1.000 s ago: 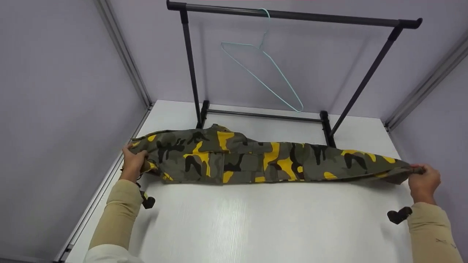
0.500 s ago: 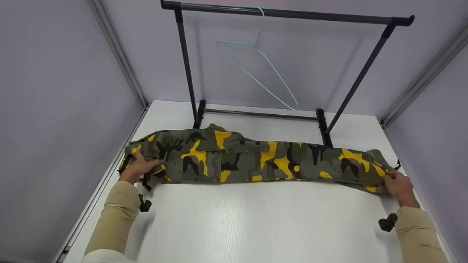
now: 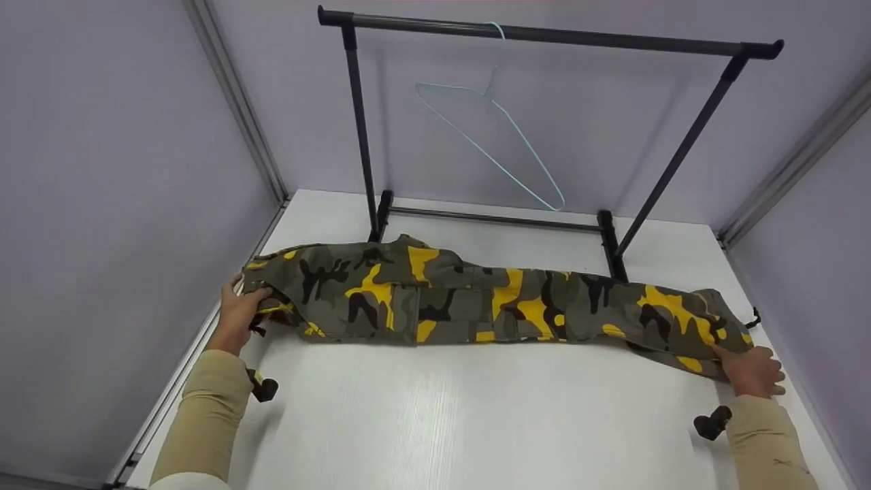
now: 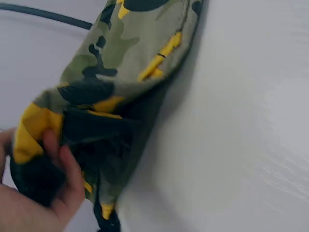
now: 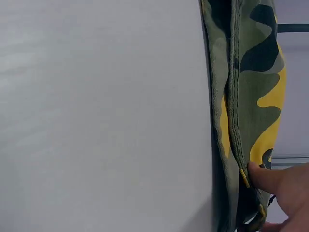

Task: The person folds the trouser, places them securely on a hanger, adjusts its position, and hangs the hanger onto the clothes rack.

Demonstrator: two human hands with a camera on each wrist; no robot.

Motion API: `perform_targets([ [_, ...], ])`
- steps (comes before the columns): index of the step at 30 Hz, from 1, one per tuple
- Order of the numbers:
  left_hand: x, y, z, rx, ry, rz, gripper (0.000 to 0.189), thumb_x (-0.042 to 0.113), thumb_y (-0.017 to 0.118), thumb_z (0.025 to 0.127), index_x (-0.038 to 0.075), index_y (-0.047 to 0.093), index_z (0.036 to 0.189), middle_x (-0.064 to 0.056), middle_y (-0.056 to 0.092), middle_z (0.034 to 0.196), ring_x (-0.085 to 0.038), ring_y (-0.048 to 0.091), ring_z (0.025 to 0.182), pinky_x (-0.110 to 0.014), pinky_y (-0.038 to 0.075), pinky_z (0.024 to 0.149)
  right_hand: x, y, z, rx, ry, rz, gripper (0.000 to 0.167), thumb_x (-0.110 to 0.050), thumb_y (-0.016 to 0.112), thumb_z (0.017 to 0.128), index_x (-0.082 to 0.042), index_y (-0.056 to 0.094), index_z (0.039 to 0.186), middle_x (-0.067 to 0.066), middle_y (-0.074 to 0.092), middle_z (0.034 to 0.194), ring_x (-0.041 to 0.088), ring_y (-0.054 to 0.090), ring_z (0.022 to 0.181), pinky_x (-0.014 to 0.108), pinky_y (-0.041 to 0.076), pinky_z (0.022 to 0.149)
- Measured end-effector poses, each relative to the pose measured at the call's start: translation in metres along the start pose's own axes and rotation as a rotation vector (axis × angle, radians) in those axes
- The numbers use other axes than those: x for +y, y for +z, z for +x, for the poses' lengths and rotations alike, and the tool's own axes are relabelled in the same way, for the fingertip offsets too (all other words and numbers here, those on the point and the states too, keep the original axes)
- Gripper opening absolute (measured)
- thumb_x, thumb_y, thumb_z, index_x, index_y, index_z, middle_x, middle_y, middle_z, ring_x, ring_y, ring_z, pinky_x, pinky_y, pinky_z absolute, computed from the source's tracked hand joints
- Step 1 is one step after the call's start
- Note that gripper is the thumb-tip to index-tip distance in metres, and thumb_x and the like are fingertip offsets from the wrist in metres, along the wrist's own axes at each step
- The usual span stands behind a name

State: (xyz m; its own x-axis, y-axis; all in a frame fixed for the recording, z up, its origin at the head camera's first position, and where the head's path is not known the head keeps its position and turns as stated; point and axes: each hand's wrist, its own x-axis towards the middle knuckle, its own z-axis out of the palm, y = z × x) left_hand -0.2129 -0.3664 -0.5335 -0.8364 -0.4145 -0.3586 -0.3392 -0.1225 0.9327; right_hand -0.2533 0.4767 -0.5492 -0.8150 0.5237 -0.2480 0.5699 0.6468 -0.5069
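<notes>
Camouflage trousers (image 3: 449, 299) in grey-green, black and yellow lie lengthwise across the white table, with a flapped pocket near their middle. At the wider left end my left hand (image 3: 238, 313) grips the edge; the left wrist view shows its fingers (image 4: 72, 174) curled round a bunched yellow and dark fold. My right hand (image 3: 752, 371) is at the narrow hem end on the right. In the right wrist view its thumb (image 5: 263, 179) presses on the seamed edge, a finger showing below, and the hem opening gapes beside it. A black cord end (image 3: 755, 316) sticks out there.
Behind the trousers stands a black garment rack (image 3: 544, 35), its feet reaching toward them. A light-blue wire hanger (image 3: 524, 129) hangs from its bar. The white table (image 3: 435, 422) extends in front, with grey walls (image 3: 122, 204) at both sides and the back.
My right hand let the stretched hem end down and moved left and toward me, regripping near the lower edge. My left hand loosened, then took hold of the left end again.
</notes>
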Motion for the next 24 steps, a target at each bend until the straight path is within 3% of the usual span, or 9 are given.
perform_targets([
  [3,0.002,-0.003,0.001,-0.023,-0.021,-0.197,0.089,0.015,0.067,0.086,0.03,0.005,0.149,-0.005,0.045,0.114,-0.015,0.061,0.079,-0.034,0.053,0.07,-0.002,-0.001,0.001,0.113,-0.054,0.094,0.067,-0.03,0.053,0.09,0.02,0.031,0.128,0.04,0.035,0.126,0.054,0.033,0.116,0.061,0.025,0.094],
  [6,0.004,-0.005,0.002,-0.07,-0.01,-0.364,0.092,0.008,0.069,0.083,0.037,0.01,0.147,0.0,0.044,0.115,-0.016,0.062,0.082,-0.032,0.053,0.066,-0.005,-0.004,0.003,0.226,-0.112,0.166,0.052,-0.021,0.052,0.092,0.017,0.041,0.126,0.037,0.042,0.125,0.05,0.04,0.114,0.057,0.031,0.094],
  [10,0.007,-0.008,0.003,-0.095,0.038,-0.482,0.089,0.001,0.068,0.083,0.036,0.016,0.146,0.001,0.041,0.119,-0.015,0.059,0.08,-0.029,0.051,0.059,-0.008,-0.012,0.004,0.334,-0.137,0.202,0.045,-0.02,0.05,0.094,0.014,0.049,0.123,0.034,0.044,0.123,0.048,0.042,0.113,0.054,0.034,0.093],
  [11,0.007,-0.009,0.003,-0.094,0.05,-0.498,0.087,0.0,0.067,0.083,0.035,0.018,0.146,0.0,0.041,0.119,-0.015,0.058,0.078,-0.028,0.05,0.057,-0.008,-0.016,0.004,0.345,-0.125,0.23,0.046,-0.021,0.05,0.094,0.014,0.049,0.124,0.032,0.046,0.122,0.043,0.047,0.108,0.048,0.039,0.09],
  [14,0.011,-0.011,0.002,-0.077,0.076,-0.534,0.081,0.001,0.066,0.084,0.031,0.022,0.145,-0.004,0.043,0.117,-0.016,0.056,0.071,-0.028,0.048,0.053,-0.01,-0.028,0.004,0.324,-0.06,0.492,0.044,-0.021,0.05,0.095,0.008,0.045,0.128,0.017,0.051,0.109,0.024,0.06,0.082,0.032,0.052,0.068],
  [17,0.016,-0.014,-0.002,-0.052,0.093,-0.554,0.073,0.002,0.065,0.085,0.026,0.029,0.144,-0.005,0.044,0.118,-0.015,0.057,0.072,-0.027,0.049,0.054,-0.014,-0.041,0.004,0.345,-0.006,0.794,0.037,-0.02,0.053,0.094,-0.002,0.047,0.127,-0.002,0.047,0.097,0.001,0.053,0.063,0.016,0.047,0.046],
  [20,0.021,-0.016,-0.005,-0.03,0.101,-0.564,0.063,0.0,0.063,0.087,0.022,0.035,0.139,-0.004,0.043,0.122,-0.015,0.057,0.082,-0.027,0.05,0.059,-0.017,-0.049,0.0,0.439,0.013,0.941,0.025,-0.021,0.052,0.094,-0.011,0.052,0.118,-0.008,0.045,0.097,-0.001,0.051,0.081,0.017,0.05,0.066],
  [22,0.021,-0.018,-0.005,-0.016,0.096,-0.561,0.057,-0.001,0.06,0.088,0.02,0.038,0.136,-0.003,0.042,0.124,-0.015,0.057,0.088,-0.027,0.05,0.062,-0.016,-0.052,-0.004,0.506,0.036,0.984,0.019,-0.024,0.049,0.096,-0.017,0.052,0.114,-0.01,0.045,0.102,0.0,0.047,0.094,0.019,0.044,0.083],
  [24,0.02,-0.02,-0.005,0.014,0.082,-0.513,0.052,0.0,0.057,0.09,0.019,0.04,0.135,-0.002,0.043,0.121,-0.014,0.057,0.087,-0.027,0.049,0.061,-0.013,-0.053,-0.008,0.526,0.064,1.086,0.016,-0.025,0.045,0.098,-0.02,0.05,0.112,-0.01,0.045,0.108,0.003,0.045,0.102,0.021,0.041,0.088],
])
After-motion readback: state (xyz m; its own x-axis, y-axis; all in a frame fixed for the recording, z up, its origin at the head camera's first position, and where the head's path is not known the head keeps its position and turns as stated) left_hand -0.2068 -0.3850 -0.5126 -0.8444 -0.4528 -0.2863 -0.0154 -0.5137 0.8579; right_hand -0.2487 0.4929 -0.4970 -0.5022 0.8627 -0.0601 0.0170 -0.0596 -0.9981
